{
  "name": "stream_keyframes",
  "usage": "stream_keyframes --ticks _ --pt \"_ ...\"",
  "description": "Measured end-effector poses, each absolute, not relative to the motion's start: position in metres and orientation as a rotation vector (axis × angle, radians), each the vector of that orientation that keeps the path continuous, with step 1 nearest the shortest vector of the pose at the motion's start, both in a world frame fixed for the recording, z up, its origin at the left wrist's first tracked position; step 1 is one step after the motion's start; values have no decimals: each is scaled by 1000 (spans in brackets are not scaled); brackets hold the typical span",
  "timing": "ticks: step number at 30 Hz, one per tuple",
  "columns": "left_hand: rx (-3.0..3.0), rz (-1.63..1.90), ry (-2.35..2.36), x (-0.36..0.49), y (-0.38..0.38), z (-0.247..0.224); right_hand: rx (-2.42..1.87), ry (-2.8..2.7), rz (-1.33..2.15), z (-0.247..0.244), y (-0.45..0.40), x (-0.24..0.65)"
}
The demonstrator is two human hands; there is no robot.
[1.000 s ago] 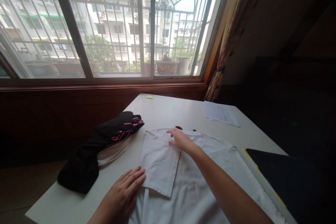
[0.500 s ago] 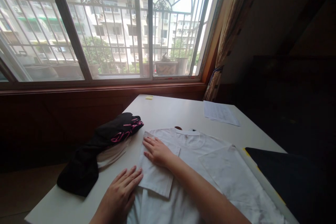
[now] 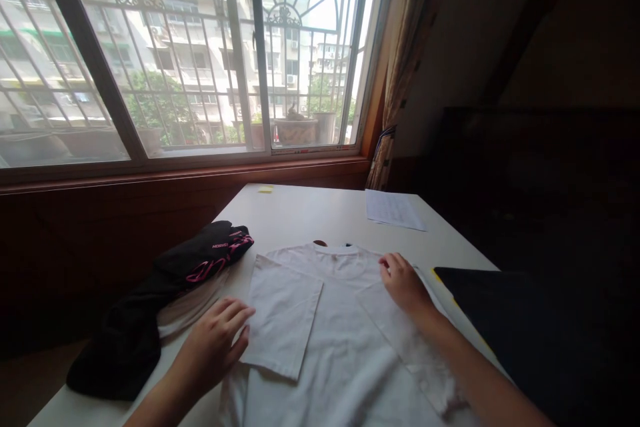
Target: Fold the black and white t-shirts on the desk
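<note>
- Head view: a white T-shirt (image 3: 345,347) lies spread on a white table (image 3: 305,217) below a window, its collar (image 3: 345,271) pointing toward the far edge.
- A broad sleeve (image 3: 283,320) on the shirt's left side rests folded inward across the body, its hem forming a crisp slanting line; another flap of fabric (image 3: 387,320) lies turned in on the opposite side, more rumpled toward its lower end.
- The left hand (image 3: 215,327) hangs loosely bent beside the folded sleeve, free of any grip — whether its fingertips brush the cloth cannot be told.
- The right hand (image 3: 403,283) is at the shirt's right shoulder, fingers curled at the fabric; whether they pinch it or merely rest there cannot be made out.
- To the left, a black garment (image 3: 145,313) with pink lettering sits bunched on the table, a pale cloth (image 3: 193,300) showing from beneath it.
- Printed papers (image 3: 395,209) lie near the table's far right corner, and small yellow pieces (image 3: 265,189) mark its far left one.
- At right, a dark flat object (image 3: 490,307) with a yellow edge lies beside the shirt, fading into shadow.
- Beyond the window (image 3: 200,80) — barred with decorative metalwork — stand pale apartment blocks and greenery; a gathered curtain (image 3: 406,60) hangs at its right.
</note>
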State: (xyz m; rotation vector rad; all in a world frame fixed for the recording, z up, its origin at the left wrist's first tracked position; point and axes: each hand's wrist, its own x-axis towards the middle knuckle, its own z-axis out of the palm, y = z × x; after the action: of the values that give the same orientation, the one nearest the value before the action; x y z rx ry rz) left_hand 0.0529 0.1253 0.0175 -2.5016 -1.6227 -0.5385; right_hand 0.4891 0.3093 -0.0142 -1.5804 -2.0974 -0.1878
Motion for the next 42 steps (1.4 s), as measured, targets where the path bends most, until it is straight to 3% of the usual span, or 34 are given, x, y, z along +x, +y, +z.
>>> stream_keyframes --ticks 4,11,42 --pt "-2485 -446 -1710 83 176 10 -1680 -2132 -402 -42 293 535" --pt "-2258 -338 -1950 104 243 -37 -1633 -2119 -513 -77 280 536" --pt "-2389 -91 -2019 83 390 -36 -2032 -2120 -84 -57 398 520"
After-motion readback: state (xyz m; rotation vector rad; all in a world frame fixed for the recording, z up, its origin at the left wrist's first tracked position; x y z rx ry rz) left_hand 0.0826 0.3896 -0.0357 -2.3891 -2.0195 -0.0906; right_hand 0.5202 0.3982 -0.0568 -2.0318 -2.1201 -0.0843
